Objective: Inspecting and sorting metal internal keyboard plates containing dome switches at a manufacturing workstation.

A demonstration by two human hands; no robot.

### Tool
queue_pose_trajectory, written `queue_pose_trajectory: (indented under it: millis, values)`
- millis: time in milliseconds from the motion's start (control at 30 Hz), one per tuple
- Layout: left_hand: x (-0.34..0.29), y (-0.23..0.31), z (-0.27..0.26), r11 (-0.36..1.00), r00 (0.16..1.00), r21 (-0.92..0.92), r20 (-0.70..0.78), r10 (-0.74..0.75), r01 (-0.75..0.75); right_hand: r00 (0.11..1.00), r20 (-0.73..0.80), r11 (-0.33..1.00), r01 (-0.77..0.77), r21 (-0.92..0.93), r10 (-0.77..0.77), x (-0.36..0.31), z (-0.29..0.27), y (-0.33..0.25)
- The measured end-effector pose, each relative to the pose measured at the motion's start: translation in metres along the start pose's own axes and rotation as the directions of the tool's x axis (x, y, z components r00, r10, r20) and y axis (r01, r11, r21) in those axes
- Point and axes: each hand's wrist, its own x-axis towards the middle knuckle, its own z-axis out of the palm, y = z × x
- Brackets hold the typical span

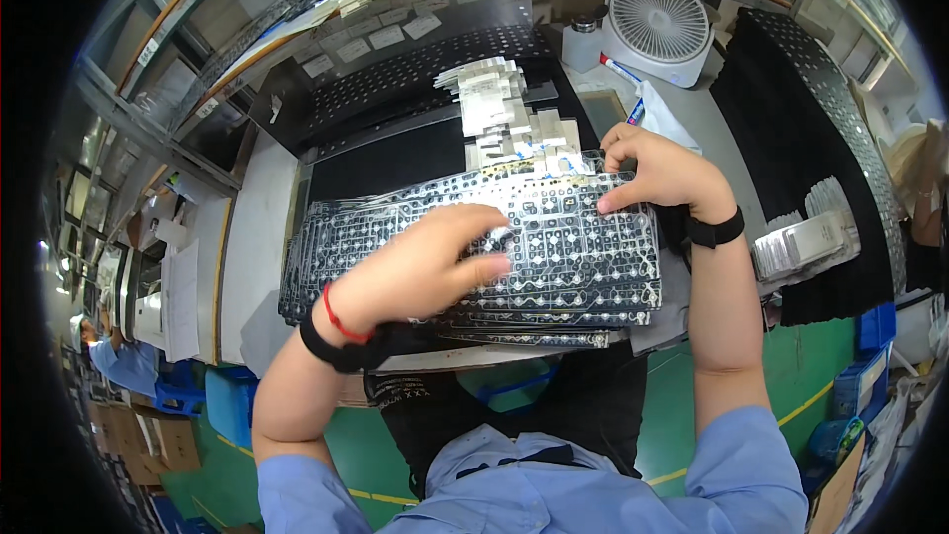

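Stack of black-and-silver patterned sheets (583,247) lies on the surface (259,208) directly in front of the person, edges stepped and fanned, not squared; left hand (435,262) over the middle of the top layer, thumb and forefinger well parted, blurred; cannot tell whether it touches or has hold of anything; right hand (667,173) at the far right corner, thumb on the top sheet, fingers curled beyond its far edge; whether the edge is firmly pinched, cannot tell; progress, by judgement: handling of the sheets looks partway, the top one under attention and many layers below it; which are finished and which are left does not show; a heap of pale strips (489,104) sits behind, reaching the far edge of the stack, its layers uneven; counts: two hands; one sheet stack, several layers visible at the near and right edges, overlap too close for an exact number; one heap of strips behind, pieces not countable; one bundle of white pieces (806,242) at right, well apart from the stack, also not countable; one white fan (660,25); one bottle (581,44) just beside it.
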Motion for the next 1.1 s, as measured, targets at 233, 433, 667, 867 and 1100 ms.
queue_pose_trajectory:
  millis: [233,433,667,867,1100]
  values:
    - [0.08,-0.048,-0.006,0.955,0.943,0.0,-0.158,-0.291,0.295,0.989,-0.001,0.987,0.151,0.056,-0.151,0.003,0.005,0.005]
    - [0.102,-0.04,-0.005,0.903,0.917,-0.16,0.031,-0.399,0.398,0.988,0.02,0.987,0.155,0.04,-0.156,0.002,0.004,0.008]
    - [0.112,-0.07,-0.006,0.839,0.886,-0.286,0.134,-0.443,0.463,0.991,0.047,0.991,0.123,0.044,-0.125,0.003,0.005,0.007]
    - [0.11,-0.065,-0.015,0.881,0.91,-0.228,0.117,-0.398,0.415,0.992,0.049,0.992,0.118,0.035,-0.12,0.002,0.002,0.007]
    - [0.098,-0.079,-0.023,0.863,0.924,-0.395,-0.08,-0.373,0.314,0.988,0.01,0.987,0.15,0.055,-0.151,0.005,0.006,0.012]
